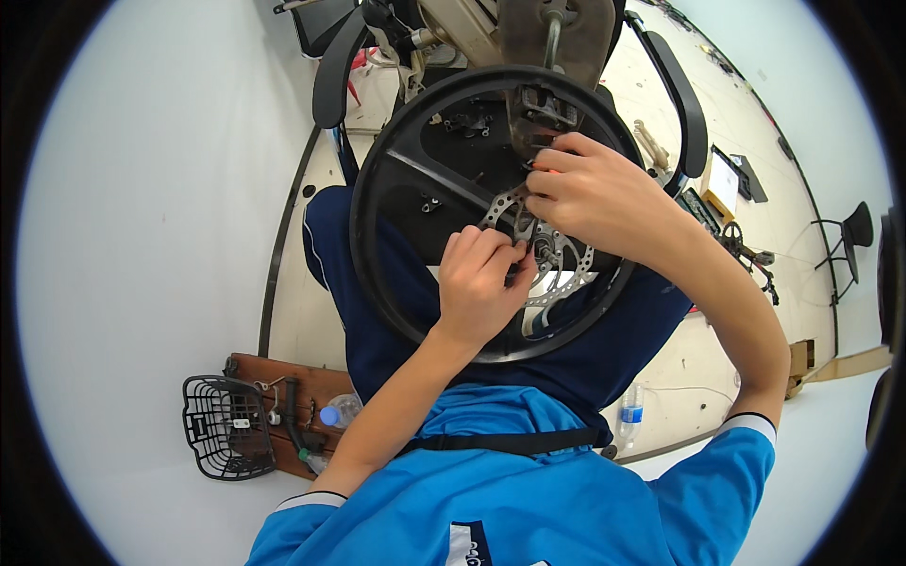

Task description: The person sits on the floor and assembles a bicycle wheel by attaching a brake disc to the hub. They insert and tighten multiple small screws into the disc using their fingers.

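A black spoked wheel [385, 311] lies across my lap, with a perforated metal brake disc [578, 274] at its hub. My left hand [484, 281] is closed in a pinch at the left side of the disc, by a small metal piece [523, 226]; its fingertips partly hide what they hold. Just above and to the right, my right hand [580, 184] has its fingers curled together over the upper part of the disc. A bit of orange shows at those fingers, but the thing itself is mostly hidden.
Beyond the wheel rise a bicycle pedal [545, 108] and a metal frame. Chair armrests [678, 104] flank my lap. Small dark parts [468, 124] lie on a black surface under the wheel. At lower left are a black wire basket [226, 426] and a wooden board [326, 406]; a bottle [630, 415] stands at right.
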`<state>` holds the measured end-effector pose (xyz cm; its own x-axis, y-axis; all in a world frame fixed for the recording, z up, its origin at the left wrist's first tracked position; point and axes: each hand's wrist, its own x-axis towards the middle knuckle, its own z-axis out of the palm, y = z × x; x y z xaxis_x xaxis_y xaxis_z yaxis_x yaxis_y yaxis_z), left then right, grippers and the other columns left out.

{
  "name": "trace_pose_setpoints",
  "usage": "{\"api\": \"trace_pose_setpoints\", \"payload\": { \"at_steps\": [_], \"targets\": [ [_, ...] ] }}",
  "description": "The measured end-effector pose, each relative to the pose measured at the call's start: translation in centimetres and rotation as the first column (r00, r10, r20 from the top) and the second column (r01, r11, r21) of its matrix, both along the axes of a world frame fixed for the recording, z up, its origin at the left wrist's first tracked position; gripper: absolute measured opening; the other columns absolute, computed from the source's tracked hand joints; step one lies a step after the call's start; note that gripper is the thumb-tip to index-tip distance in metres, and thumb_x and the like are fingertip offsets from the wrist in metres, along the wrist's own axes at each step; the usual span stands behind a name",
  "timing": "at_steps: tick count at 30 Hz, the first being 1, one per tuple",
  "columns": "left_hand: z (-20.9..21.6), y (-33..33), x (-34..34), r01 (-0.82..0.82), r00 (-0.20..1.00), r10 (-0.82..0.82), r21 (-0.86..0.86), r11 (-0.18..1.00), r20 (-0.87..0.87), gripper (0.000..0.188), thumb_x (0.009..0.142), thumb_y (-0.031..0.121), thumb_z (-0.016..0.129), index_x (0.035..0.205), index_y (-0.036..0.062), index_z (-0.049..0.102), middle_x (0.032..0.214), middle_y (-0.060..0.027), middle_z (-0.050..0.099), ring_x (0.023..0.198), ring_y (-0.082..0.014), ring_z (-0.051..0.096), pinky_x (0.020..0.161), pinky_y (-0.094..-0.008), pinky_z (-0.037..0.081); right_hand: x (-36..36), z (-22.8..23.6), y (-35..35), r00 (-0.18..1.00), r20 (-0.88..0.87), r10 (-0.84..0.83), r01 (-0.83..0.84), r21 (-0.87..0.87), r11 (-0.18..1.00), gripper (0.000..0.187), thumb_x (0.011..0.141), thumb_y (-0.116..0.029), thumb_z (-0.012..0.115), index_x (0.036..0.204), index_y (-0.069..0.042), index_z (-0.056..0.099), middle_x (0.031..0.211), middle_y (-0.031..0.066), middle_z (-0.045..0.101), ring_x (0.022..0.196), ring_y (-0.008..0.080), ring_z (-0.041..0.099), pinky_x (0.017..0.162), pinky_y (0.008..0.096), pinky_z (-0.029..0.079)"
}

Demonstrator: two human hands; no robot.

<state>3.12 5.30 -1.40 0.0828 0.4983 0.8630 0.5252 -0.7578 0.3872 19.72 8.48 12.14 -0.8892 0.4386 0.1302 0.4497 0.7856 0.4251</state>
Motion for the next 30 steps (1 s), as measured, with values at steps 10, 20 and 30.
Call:
{"api": "trace_pose_setpoints", "payload": {
  "at_steps": [10, 20, 30],
  "targets": [
    [-0.2, 0.5, 0.3, 0.002, 1.0, -0.002, 0.046, 0.999, -0.011, 0.018, 0.064, -0.004, 0.079, 0.071, 0.004, 0.063, 0.075, -0.0043, 0.061, 0.066, -0.0239, 0.053, 0.06, -0.0339, 0.042, 2.4, -1.2, 2.6, 0.948, -0.258, 0.185, -0.177, 0.054, 0.983, 0.018, 0.064, -0.011, 0.073, 0.078, -0.003, 0.067, 0.082, 0.0049, 0.063, 0.087, 0.0232, 0.065, 0.084, 0.0331, 0.054],
    [-0.3, 0.3, -0.2, 0.031, 0.997, -0.03, 0.025, 0.999, -0.067, 0.017, 0.066, -0.005, 0.077, 0.076, 0.0029, 0.067, 0.078, -0.0038, 0.062, 0.067, -0.0232, 0.051, 0.058, -0.0315, 0.044, 4.4, -7.0, -1.9, 0.785, -0.62, 0.003, 0.091, 0.12, 0.989, 0.024, 0.069, -0.007, 0.08, 0.091, -0.001, 0.07, 0.093, 0.0078, 0.069, 0.09, 0.0255, 0.068, 0.077, 0.0361, 0.056],
    [-0.1, 0.7, -0.2, 0.047, 0.996, -0.045, 0.024, 0.999, -0.074, 0.016, 0.067, -0.005, 0.078, 0.075, 0.0027, 0.067, 0.077, -0.0051, 0.063, 0.066, -0.0228, 0.052, 0.057, -0.0322, 0.043, 5.9, -7.7, -3.4, 0.499, -0.839, -0.214, 0.249, -0.098, 0.963, 0.025, 0.074, -0.005, 0.083, 0.097, -0.003, 0.074, 0.097, 0.011, 0.074, 0.09, 0.0265, 0.071, 0.082, 0.0359, 0.057]
  ]
}}
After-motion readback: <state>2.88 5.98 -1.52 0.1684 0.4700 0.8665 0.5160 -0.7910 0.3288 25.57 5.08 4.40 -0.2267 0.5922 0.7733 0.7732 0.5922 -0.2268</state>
